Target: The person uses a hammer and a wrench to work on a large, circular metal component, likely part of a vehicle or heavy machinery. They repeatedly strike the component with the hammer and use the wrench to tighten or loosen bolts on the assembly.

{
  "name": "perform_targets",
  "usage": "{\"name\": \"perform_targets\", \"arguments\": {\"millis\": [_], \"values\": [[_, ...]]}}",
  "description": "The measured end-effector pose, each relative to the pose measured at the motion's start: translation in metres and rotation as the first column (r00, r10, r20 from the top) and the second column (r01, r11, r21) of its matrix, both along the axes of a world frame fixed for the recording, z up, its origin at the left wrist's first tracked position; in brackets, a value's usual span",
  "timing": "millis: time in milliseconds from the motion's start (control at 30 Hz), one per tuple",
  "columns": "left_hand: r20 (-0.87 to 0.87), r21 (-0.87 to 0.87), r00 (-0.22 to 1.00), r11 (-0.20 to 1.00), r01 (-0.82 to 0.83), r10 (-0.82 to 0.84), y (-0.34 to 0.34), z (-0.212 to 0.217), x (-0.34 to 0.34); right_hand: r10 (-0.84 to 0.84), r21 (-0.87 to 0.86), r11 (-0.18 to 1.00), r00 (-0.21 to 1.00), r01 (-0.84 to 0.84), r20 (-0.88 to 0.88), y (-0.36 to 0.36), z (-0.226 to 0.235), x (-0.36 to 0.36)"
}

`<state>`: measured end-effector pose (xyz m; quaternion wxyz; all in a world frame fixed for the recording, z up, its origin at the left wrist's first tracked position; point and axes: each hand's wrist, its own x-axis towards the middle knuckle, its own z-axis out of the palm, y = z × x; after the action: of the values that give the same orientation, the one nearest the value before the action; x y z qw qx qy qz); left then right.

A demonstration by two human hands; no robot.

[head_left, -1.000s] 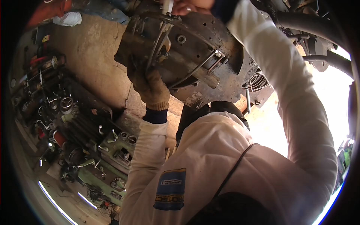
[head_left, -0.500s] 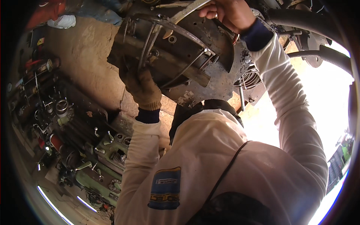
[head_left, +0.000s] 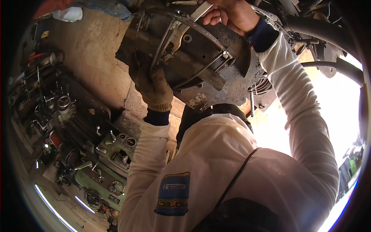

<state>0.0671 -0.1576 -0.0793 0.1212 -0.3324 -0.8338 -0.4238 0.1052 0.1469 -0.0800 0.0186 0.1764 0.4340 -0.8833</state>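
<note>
A metal tool [head_left: 179, 33] slants down-left from the right grip [head_left: 235, 15].

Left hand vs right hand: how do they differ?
The left hand wears a brown work glove; the right hand is bare, with a ring.
The left hand is by a curved metal bar, fingertips lost in shadow; the right hand holds a wrench.
Both have dark cuffs and white sleeves.

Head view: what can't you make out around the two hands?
In the head view:
Left hand: gloved fingertips, lost in shadow against the metalwork.
Tool: upper end, hidden at the top edge and fingers.
Right hand: its grip, partly cut off by the top edge.
</note>
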Motion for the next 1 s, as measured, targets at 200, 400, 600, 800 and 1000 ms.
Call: {"name": "perform_targets", "arguments": {"millis": [200, 400, 600, 800, 1000], "values": [[0.062, -0.019, 0.998, 1.0, -0.003, 0.004, -0.001, 0.004, 0.003, -0.008, -0.015, 1.0, 0.999, 0.009, 0.033, -0.009, -0.005, 0.008], [0.081, 0.032, 0.997, 0.999, -0.012, 0.01, 0.003, 0.002, 0.002, 0.074, 0.434, 0.901, 0.99, -0.015, -0.12, -0.015, -0.01, 0.04], [0.061, -0.034, 0.997, 0.998, -0.045, 0.047, -0.005, -0.004, 0.005, -0.141, 0.166, 0.976, 0.99, 0.144, -0.032, -0.02, 0.002, 0.067], [-0.077, -0.143, 0.996, 0.989, -0.049, 0.038, -0.006, -0.003, 0.005, -0.282, -0.05, 0.959, 0.957, 0.278, -0.07, 0.015, 0.022, 0.034], [0.029, -0.076, 0.998, 0.996, -0.055, 0.057, -0.007, -0.005, 0.003, 0.058, 0.148, 0.987, 0.998, -0.056, -0.012, 0.023, -0.007, -0.021]]}}
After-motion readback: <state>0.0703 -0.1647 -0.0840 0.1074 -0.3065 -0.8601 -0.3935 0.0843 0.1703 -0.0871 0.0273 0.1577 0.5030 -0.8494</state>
